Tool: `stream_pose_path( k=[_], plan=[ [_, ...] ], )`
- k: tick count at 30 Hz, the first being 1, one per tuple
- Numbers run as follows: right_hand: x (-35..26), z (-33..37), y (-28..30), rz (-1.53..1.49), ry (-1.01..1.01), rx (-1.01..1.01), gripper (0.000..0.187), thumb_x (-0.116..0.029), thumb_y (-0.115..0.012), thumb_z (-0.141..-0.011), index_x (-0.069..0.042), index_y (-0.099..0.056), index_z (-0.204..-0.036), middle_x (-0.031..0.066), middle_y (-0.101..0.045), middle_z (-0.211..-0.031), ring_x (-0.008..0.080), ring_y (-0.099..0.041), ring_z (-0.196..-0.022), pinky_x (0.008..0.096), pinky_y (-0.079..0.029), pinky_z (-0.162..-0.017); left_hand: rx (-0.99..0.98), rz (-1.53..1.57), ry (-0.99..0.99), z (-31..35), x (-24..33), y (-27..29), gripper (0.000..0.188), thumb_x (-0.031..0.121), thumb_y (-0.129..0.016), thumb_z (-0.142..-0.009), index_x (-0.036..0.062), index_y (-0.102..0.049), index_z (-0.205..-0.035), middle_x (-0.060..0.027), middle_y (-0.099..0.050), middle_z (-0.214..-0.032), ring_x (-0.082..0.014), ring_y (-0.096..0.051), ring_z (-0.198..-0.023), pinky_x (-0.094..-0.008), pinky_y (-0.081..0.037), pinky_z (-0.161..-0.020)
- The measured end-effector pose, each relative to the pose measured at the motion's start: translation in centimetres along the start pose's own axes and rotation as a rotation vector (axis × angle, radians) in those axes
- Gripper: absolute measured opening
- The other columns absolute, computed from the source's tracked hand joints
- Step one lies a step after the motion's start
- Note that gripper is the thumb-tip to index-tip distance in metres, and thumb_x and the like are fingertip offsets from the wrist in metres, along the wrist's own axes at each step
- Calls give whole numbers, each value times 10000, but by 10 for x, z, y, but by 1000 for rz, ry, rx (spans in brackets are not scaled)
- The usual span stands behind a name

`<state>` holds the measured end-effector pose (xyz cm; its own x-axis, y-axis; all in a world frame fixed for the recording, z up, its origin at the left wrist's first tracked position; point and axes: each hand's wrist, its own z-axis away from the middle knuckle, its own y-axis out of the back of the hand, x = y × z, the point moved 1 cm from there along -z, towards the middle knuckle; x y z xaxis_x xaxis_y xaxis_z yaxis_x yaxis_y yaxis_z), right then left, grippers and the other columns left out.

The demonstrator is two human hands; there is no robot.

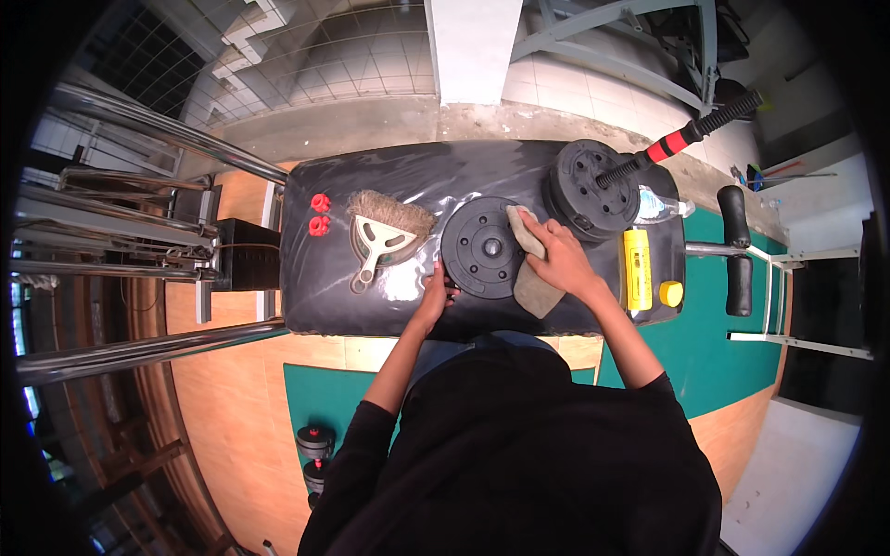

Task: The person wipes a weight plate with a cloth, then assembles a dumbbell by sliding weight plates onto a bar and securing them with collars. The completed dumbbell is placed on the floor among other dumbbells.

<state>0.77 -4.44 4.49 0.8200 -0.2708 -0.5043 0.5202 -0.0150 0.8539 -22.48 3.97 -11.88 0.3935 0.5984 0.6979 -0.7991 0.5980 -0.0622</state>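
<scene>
A round black weight plate [475, 269] lies on the black padded bench [371, 306] in front of me. My left hand [434, 298] grips its lower left edge, thumb up along the rim and fingers curled at the side. A beige cloth [538, 293] is bunched under my right hand [564, 259], which presses it on the plate's right side; part of the cloth hangs over the rim onto the bench. To the left lies a brush [389, 222] with brown bristles and a cream handle. Two red collar nuts [320, 202] sit near the bench's left end.
Stacked weight plates [593, 190] at the right hold a slanting bar [677, 144] with a red grip. Nearby are a clear plastic bottle [660, 206], a yellow bottle [637, 269] and a yellow cap [670, 294]. Chrome rails [167, 130] flank the left; dumbbells [315, 443] are on the floor.
</scene>
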Motion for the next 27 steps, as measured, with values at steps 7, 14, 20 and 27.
stream_pose_path(
  k=[7, 14, 20, 27],
  plan=[
    [-20, -21, -75, 637, 92, -157, 500, -342, -641, -741, -157, -573, -1201, 71, -475, -1084, 246, -449, -1009, 440, -385, -787, 44, 44, -48, -1, 8, -4, 788, 683, -213, -899, 88, -258, -1415, -88, -420, -1131, -146, -539, -874, -331, -437, -767],
    [-35, -38, -81, 516, -121, -183, 455, -491, -551, -798, -89, -708, -942, 121, -432, -1127, 282, -378, -1062, 464, -328, -835, 19, 49, -38, -6, 2, -1, 817, 721, -235, -868, 117, -288, -1415, -93, -344, -1097, -147, -555, -841, -306, -450, -702],
    [3, -50, -91, 176, -110, -83, 386, -468, -573, -795, -140, -740, -912, 106, -440, -1152, 277, -378, -1082, 457, -325, -860, 27, 40, 1, -7, 7, -2, 878, 724, -229, -866, -11, -354, -1329, -106, -341, -1129, -162, -555, -864, -322, -448, -726],
    [7, -52, -81, 64, -128, -83, 315, -420, -584, -804, -158, -742, -880, 87, -485, -1116, 245, -403, -1084, 428, -330, -882, 53, 36, -57, -2, 8, -4, 856, 729, -275, -859, -8, -366, -1283, -104, -442, -1164, -169, -543, -912, -320, -447, -729]
  ],
)
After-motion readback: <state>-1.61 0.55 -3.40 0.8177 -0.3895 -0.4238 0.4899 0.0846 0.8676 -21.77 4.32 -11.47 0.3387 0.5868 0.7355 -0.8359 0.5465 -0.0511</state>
